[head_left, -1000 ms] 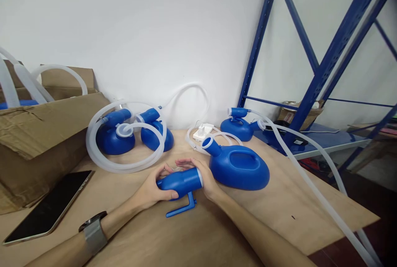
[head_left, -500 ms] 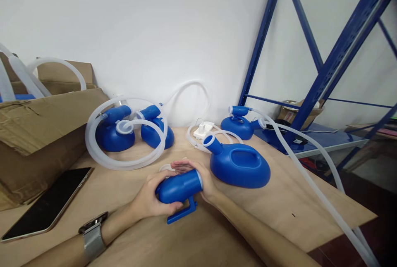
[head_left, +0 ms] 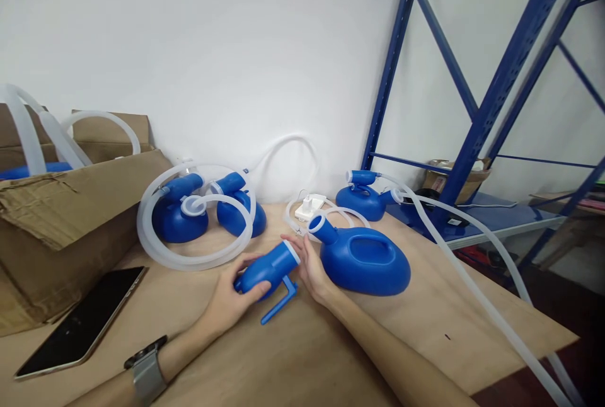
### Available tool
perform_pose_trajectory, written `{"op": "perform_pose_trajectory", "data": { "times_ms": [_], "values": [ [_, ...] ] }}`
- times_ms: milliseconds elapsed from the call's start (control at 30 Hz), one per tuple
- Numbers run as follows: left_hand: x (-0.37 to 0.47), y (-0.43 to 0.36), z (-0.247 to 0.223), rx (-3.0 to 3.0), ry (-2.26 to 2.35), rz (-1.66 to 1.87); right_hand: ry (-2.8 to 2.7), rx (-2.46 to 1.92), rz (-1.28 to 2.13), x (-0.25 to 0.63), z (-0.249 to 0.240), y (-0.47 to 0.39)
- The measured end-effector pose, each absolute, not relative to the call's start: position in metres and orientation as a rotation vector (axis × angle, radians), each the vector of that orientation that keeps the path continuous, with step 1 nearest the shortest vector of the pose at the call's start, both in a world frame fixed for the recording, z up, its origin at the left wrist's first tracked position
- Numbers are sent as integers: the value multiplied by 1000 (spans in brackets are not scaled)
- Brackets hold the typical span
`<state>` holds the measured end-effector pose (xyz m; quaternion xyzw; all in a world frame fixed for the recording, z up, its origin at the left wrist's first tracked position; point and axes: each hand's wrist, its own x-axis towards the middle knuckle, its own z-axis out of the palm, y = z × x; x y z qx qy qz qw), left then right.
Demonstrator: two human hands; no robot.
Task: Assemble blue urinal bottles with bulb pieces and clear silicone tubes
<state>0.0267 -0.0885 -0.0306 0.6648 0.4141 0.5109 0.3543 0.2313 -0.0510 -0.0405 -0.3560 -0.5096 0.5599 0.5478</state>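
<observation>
A blue plastic cup-shaped piece [head_left: 271, 268] with a pale rim and a bent blue arm below is gripped by my left hand [head_left: 231, 297], its rim tilted up to the right. My right hand [head_left: 311, 268] is beside that rim, fingers stretched out and holding nothing. Just right of my right hand, a blue jug [head_left: 366, 262] with an open, pale-rimmed spout sits on the wooden table [head_left: 416, 338]. The white disc seen earlier near my fingers does not show.
Blue jugs with coiled clear hoses [head_left: 163, 262] are at the back left, near a cardboard box [head_left: 85, 205] and a tablet [head_left: 82, 325]. Behind lies a white adapter [head_left: 309, 207]. Another hosed jug [head_left: 362, 202] and blue shelving [head_left: 472, 149] are at the right.
My right hand has come away from the blue piece's rim, to its right. The blue piece has tilted further up and shifted slightly left. The whole view has shifted slightly.
</observation>
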Motion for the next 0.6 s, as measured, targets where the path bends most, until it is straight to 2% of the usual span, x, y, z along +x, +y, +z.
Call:
{"op": "perform_pose_trajectory", "data": {
  "times_ms": [100, 233, 367, 600],
  "values": [
    [20, -87, -32, 1422, 1099, 1425, -1727, -934, 906, 235, -45, -54],
    [3, -91, -35, 1283, 1080, 1443, -2319, -809, 456, 225, -44, -70],
    [-7, -94, -37, 1195, 1084, 1416, -2437, -863, 286, 216, -45, -76],
    [-8, -88, -44, 1094, 1028, 1330, -2332, -813, 236, 238, -31, -69]
  ]
}}
